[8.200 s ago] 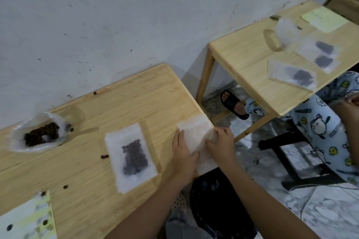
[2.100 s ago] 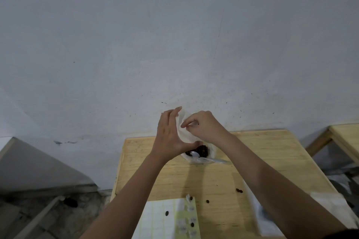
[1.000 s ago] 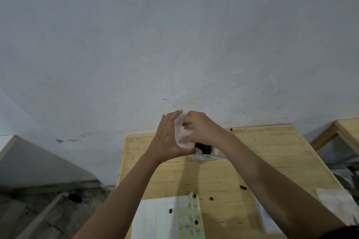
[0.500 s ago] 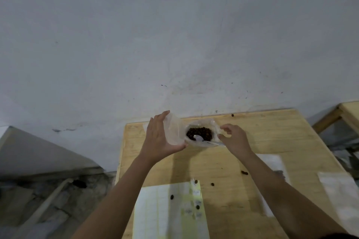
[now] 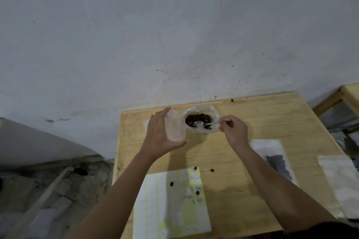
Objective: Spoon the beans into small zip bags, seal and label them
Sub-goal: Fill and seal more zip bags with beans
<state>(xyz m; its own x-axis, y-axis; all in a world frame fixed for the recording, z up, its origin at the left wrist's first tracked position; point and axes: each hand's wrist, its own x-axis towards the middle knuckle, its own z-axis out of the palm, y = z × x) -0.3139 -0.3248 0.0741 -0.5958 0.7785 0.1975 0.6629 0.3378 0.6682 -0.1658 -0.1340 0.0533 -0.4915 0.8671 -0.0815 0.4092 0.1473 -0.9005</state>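
Head view: dark brown beans (image 5: 198, 118) sit heaped in a crumpled clear wrapper (image 5: 212, 109) at twelve o'clock on the wooden table (image 5: 258, 114), with the pale bowl of a spoon (image 5: 200, 124) resting on them. At the heap's nine o'clock the left hand (image 5: 160, 135) holds an empty translucent small zip bag (image 5: 174, 127) upright between thumb and fingers, and at three o'clock the right hand (image 5: 235, 132) pinches the spoon's handle. Whether the spoon carries beans is unclear, the print on the label sheet (image 5: 171, 203) at six o'clock is blurred, and the flat bag (image 5: 340, 180) at four o'clock is smeared.
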